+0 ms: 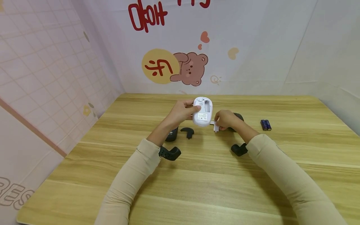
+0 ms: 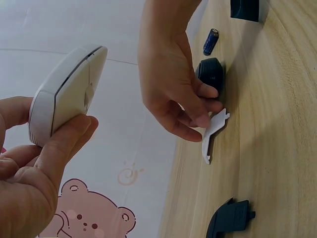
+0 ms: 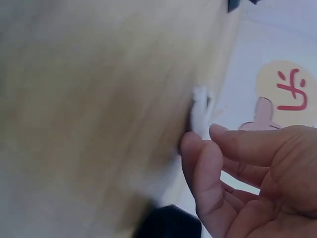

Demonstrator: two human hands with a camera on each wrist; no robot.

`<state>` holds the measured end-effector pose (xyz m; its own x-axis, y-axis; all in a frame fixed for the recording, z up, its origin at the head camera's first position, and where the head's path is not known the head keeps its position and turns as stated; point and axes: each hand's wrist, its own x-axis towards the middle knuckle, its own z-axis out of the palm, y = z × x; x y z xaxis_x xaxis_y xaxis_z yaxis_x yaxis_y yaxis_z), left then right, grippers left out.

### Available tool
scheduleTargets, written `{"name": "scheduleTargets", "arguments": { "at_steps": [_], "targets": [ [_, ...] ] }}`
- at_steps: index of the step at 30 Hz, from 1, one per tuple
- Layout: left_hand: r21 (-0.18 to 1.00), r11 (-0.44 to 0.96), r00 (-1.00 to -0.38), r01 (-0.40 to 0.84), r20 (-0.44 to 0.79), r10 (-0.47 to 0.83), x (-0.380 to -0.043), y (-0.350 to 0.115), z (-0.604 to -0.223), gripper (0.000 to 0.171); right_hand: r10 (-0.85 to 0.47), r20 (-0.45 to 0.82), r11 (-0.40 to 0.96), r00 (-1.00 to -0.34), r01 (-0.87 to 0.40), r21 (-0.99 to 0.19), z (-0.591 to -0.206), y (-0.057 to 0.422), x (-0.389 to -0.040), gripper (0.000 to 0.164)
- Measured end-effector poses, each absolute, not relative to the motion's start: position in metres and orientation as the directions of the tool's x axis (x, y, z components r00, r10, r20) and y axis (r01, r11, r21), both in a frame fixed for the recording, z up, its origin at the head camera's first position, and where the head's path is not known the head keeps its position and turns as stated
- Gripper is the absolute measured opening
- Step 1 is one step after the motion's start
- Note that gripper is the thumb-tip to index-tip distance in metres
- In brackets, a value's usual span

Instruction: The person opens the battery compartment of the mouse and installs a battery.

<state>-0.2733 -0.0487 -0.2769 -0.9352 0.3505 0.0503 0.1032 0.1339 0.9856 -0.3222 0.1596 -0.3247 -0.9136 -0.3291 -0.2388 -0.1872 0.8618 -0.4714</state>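
My left hand (image 1: 181,113) holds a white computer mouse (image 1: 206,120) up above the table, thumb on its underside. That underside faces the head camera, showing a label and an uncovered battery bay (image 1: 207,106). Lower and to the right, my right hand (image 1: 226,119) pinches a small white battery cover (image 1: 216,127) between thumb and fingers, close over the tabletop. In the left wrist view the cover (image 2: 214,130) has a bent shape with small tabs at its ends. The right wrist view is blurred around the cover (image 3: 199,111).
A black battery cover (image 1: 189,132) lies on the wooden table (image 1: 180,190). One black mouse (image 1: 172,135) sits partly behind the left wrist, and a dark rounded thing (image 1: 238,117) lies behind the right hand. Two blue batteries (image 1: 265,125) lie side by side at the right.
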Motion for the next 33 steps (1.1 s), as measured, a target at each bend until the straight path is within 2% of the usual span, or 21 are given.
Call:
{"name": "scheduleTargets", "arguments": {
  "at_steps": [5,11,17,22,28,33],
  "targets": [
    [0.986,0.127,-0.935,0.107,0.056,0.35,-0.273,-0.049,-0.279,0.039,-0.373,-0.172,0.834,-0.912,-0.249,-0.492,-0.31,0.174,-0.316,0.03],
    [0.986,0.125,-0.934,0.108,0.058,0.351,-0.274,-0.05,-0.28,0.038,-0.402,-0.134,0.798,-0.906,-0.274,-0.537,-0.286,0.217,-0.308,0.031],
    [0.987,0.122,-0.933,0.1,0.05,0.357,-0.275,-0.05,-0.28,0.038,-0.371,-0.126,0.87,-0.92,-0.297,-0.394,-0.281,0.276,-0.308,0.033],
    [0.986,0.127,-0.93,0.104,0.051,0.364,-0.274,-0.049,-0.28,0.039,-0.38,-0.206,0.901,-0.902,-0.31,-0.305,-0.288,0.314,-0.308,0.041],
    [0.986,0.135,-0.932,0.103,0.048,0.36,-0.275,-0.049,-0.281,0.038,-0.347,-0.251,0.925,-0.904,-0.286,-0.25,-0.304,0.336,-0.303,0.059],
    [0.984,0.143,-0.931,0.102,0.044,0.361,-0.275,-0.048,-0.283,0.038,-0.326,-0.257,0.93,-0.91,-0.261,-0.258,-0.318,0.339,-0.3,0.064]
  ]
}}
